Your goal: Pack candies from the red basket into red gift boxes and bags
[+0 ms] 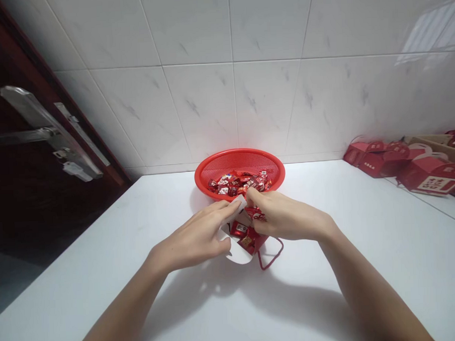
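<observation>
A small red gift box (260,240) with a white inside stands open on the table, its dark red cord handle (272,261) hanging out to the right. Wrapped candies (240,228) in red foil lie inside it. My left hand (198,234) grips the box's left side, thumb and fingers on the white flap (239,253). Over the opening, my right hand (279,213) is closed around red-wrapped candies (254,213), partly hidden by its fingers. Right behind the box stands a red plastic basket (239,154) holding many more wrapped candies (233,182).
Several red gift boxes (380,157) with handles stand at the right by the wall, next to a cardboard box (439,148). A tiled wall (199,107) rises behind the white table (103,254). At the left is a dark door (22,187) with a metal handle.
</observation>
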Tool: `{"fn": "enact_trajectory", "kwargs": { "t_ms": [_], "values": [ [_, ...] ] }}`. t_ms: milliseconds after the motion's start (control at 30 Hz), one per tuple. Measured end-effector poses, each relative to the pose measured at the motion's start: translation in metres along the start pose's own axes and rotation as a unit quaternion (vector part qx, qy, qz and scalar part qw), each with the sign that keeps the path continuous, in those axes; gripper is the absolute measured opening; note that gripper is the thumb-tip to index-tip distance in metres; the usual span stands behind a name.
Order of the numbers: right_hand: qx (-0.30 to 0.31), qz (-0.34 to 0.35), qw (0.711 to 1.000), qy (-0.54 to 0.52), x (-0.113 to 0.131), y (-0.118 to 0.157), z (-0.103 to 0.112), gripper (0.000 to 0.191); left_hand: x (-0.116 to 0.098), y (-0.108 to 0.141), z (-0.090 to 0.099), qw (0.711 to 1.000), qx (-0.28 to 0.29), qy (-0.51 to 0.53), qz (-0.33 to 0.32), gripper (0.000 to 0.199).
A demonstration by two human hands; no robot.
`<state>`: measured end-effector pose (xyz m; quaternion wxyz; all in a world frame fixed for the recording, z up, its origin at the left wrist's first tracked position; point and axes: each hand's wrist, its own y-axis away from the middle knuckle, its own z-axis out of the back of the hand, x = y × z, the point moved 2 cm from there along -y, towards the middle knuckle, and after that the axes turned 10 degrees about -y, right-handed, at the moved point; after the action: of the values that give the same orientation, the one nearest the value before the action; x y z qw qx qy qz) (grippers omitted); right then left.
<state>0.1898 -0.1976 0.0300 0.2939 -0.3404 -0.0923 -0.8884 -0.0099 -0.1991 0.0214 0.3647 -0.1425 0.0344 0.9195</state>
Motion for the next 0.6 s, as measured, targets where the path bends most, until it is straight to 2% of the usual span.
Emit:
{"fn": "enact_trajectory", "kwargs": {
  "t_ms": [167, 300, 467, 600],
  "values": [
    [0.011, 0.020, 0.999, 0.036, 0.006, 0.000, -0.001, 0.012, -0.004, -0.002, 0.000, 1.000, 0.006, 0.015, 0.016, 0.053],
    [0.012, 0.021, 0.994, 0.104, 0.011, -0.002, -0.006, 0.017, -0.007, -0.002, 0.002, 1.000, 0.012, 0.020, 0.019, 0.039],
    [-0.020, -0.055, 0.980, 0.191, 0.013, -0.007, -0.010, 0.012, -0.009, -0.003, 0.002, 1.000, -0.002, 0.027, -0.006, 0.052],
    [-0.053, -0.044, 0.985, 0.161, 0.013, -0.012, -0.015, 0.009, -0.006, -0.003, 0.002, 1.000, 0.003, 0.021, 0.006, 0.047]
  ]
}}
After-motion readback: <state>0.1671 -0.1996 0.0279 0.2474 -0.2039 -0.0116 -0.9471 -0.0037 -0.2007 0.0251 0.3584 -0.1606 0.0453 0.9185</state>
